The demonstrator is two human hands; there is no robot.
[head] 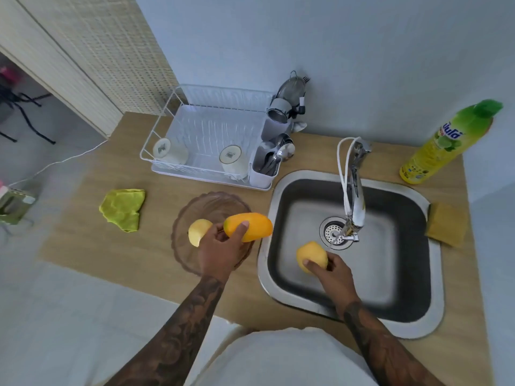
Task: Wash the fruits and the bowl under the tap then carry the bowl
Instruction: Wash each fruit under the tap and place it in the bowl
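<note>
A clear glass bowl (206, 207) stands on the wooden counter left of the sink (390, 274). A pale yellow fruit (197, 231) lies inside it. My left hand (220, 252) grips an orange mango (250, 226) above the bowl's right rim. Over the sink basin, my right hand (331, 271) holds a round yellow fruit (310, 254), just left of and below the tap (354, 201). A thin stream of water falls from the spout toward the drain (333, 232).
A white dish rack (206, 140) with cups and a cutlery holder stands behind the bowl. A green cloth (124, 208) lies at the left. A yellow sponge (446, 224) sits on the sink's right rim, a dish soap bottle (446, 143) behind it.
</note>
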